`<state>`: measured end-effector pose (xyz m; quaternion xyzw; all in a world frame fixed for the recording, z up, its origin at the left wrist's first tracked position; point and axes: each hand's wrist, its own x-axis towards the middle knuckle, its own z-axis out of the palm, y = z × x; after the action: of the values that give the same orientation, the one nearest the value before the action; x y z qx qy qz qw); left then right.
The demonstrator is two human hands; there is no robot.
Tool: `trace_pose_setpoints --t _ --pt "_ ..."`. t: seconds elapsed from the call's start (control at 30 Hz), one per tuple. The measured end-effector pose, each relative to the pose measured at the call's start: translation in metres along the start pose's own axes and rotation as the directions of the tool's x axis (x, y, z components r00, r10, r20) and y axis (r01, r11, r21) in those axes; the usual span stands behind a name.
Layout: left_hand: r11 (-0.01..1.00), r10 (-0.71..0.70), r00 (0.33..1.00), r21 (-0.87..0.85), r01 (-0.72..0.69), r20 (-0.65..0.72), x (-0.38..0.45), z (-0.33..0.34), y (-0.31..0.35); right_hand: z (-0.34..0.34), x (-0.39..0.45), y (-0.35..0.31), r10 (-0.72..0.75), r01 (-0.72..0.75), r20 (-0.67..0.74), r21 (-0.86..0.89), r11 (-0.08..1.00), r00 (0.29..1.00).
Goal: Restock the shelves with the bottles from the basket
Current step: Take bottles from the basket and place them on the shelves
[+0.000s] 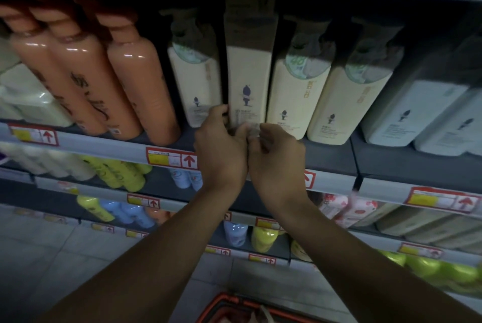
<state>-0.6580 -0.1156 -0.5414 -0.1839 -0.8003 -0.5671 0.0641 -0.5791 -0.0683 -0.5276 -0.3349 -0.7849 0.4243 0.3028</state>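
While standing over the orange-red plastic basket, parked low at the feet for easy reach, stretching both forearms up and forward. Gripping with the left hand, fingers curled round the lower left edge of the tall cream pack with a brown top. Pinching its base from the front with the right hand, fingers curled, though blurred there. Holding low, probably to steer the base while keeping the label facing out. Standing upright on the grey metal shelf, slotted between the left cream pump bottle and the right cream pump bottle, close against both; likely being squared into the row. Farther left, leaning orange bottles; farther right, pale grey packs. Basket contents too dim to tell.
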Motion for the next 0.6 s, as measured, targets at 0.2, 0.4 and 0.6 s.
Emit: trace_pose_setpoints --t 0.2,0.4,0.6 --pt "1.0 -0.018 1.0 0.003 0.018 -0.025 0.002 0.002 -0.005 -0.012 0.003 0.006 -0.028 0.031 -0.024 0.129 0.991 0.999" --pt "0.984 -0.015 0.992 -0.178 -0.008 -0.127 -0.034 -0.025 -0.003 -0.071 -0.038 0.021 -0.014 0.06 -0.199 0.227 0.972 0.98" --pt "0.938 -0.137 0.95 -0.271 0.215 0.28 -0.16 -0.042 -0.017 -0.111 -0.146 0.096 0.145 -0.116 -0.097 0.257 0.959 0.985"
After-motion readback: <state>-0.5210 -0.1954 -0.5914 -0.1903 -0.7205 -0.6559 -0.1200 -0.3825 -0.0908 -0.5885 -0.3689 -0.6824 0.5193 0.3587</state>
